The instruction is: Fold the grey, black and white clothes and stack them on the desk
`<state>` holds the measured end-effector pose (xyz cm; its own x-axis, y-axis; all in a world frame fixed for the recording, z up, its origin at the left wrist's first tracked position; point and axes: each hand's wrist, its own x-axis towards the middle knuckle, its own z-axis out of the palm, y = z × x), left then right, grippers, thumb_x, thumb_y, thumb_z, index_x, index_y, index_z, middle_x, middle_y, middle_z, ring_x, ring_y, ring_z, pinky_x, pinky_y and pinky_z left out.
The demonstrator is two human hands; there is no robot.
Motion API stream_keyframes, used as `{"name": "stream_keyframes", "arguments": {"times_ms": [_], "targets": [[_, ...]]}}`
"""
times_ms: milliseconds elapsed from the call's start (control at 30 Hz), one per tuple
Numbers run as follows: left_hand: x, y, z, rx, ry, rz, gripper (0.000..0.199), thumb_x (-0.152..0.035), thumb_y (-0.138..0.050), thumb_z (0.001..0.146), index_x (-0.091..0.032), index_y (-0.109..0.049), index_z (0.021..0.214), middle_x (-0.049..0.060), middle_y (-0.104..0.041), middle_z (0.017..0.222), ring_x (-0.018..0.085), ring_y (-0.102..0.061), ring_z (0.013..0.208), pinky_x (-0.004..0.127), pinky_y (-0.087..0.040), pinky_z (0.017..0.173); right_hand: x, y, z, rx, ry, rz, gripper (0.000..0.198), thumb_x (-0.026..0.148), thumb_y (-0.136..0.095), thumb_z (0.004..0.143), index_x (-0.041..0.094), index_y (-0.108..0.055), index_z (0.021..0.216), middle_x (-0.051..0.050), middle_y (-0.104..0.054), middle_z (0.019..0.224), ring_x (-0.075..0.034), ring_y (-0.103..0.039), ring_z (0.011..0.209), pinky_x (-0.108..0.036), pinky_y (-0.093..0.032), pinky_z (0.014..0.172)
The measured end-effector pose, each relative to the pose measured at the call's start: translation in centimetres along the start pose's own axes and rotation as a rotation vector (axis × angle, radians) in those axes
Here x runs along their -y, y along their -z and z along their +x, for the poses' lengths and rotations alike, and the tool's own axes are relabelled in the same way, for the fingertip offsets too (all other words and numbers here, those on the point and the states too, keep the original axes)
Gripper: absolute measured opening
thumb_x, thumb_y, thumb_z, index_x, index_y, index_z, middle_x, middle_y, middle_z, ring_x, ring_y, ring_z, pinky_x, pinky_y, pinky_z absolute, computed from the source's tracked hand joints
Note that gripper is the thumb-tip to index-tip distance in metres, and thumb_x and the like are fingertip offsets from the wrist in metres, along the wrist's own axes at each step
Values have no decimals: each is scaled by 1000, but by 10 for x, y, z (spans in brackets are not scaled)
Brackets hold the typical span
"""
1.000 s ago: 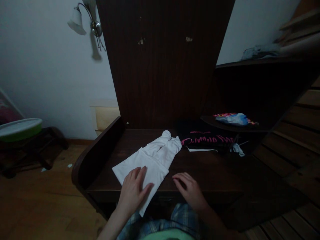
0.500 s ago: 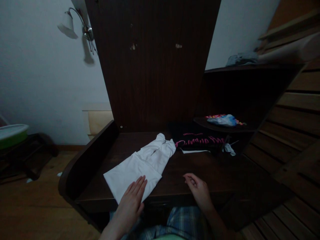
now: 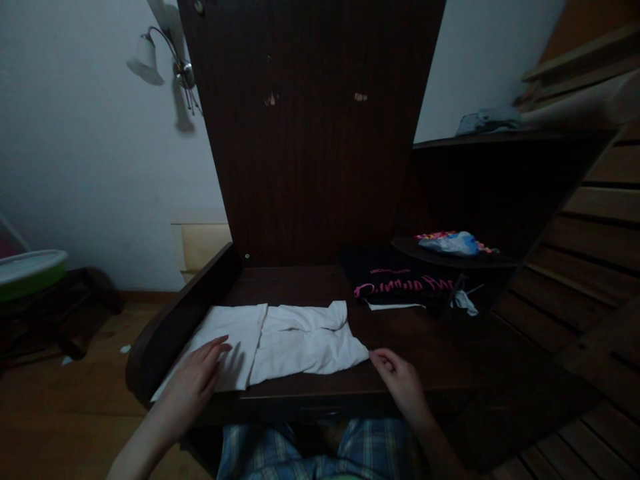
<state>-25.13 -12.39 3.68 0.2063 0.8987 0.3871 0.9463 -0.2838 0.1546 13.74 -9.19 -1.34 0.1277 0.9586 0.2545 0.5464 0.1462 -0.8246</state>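
Observation:
A folded white garment (image 3: 300,340) lies lengthwise along the front of the dark wooden desk (image 3: 293,279); its exact kind does not show. Over its left part is my left hand (image 3: 203,370), fingers spread and slightly curled, casting a shadow on the cloth. Whether those fingers touch the cloth I cannot tell. At the garment's right end my right hand (image 3: 397,377) pinches a pointed corner between thumb and fingertips.
Behind on the right lies a black item with pink lettering (image 3: 410,283). A small shelf (image 3: 425,257) above it bears a blue-and-white plastic packet (image 3: 453,243). A raised side board (image 3: 165,327) bounds the desk on the left. Wooden slats (image 3: 600,240) stand at far right.
The garment has turned from a slanted lie to one along the desk edge. My left hand moved left and lifted its fingers; my right hand now holds a corner.

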Motion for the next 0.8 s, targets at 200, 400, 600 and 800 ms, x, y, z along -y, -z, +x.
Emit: {"name": "stream_keyframes", "arguments": {"times_ms": [200, 400, 600, 800], "targets": [[-21, -46, 26, 86, -8, 60, 45, -43, -36, 84, -20, -49, 120, 9, -48, 128, 25, -41, 119, 40, -38, 95, 20, -10, 19, 172, 9, -260, 31, 48, -47, 74, 20, -59, 68, -2, -59, 64, -16, -55, 61, -25, -39, 56], [-32, -66, 34, 129, 106, 112, 52, -48, -31, 85, -18, -43, 126, 11, -39, 135, 28, -30, 126, 47, -29, 99, 18, -19, 21, 78, 69, -426, 19, 31, -41, 74, 20, -50, 62, -5, -58, 72, -17, -54, 70, -26, -37, 63], [-47, -64, 36, 184, 78, 90, 54, -50, -32, 84, -20, -40, 128, 10, -36, 137, 27, -28, 127, 46, -27, 100, -6, 13, 19, 104, 32, -309, 21, 37, -41, 68, 22, -44, 54, 0, -54, 59, -15, -51, 57, -25, -35, 55], [-50, -69, 35, 138, 56, 53, 54, -52, -33, 83, -21, -41, 127, 9, -38, 136, 27, -30, 126, 46, -27, 100, -14, 46, 24, 122, -73, -136, 30, 50, -44, 66, 22, -51, 56, 0, -56, 51, -16, -53, 53, -24, -37, 52]]}}
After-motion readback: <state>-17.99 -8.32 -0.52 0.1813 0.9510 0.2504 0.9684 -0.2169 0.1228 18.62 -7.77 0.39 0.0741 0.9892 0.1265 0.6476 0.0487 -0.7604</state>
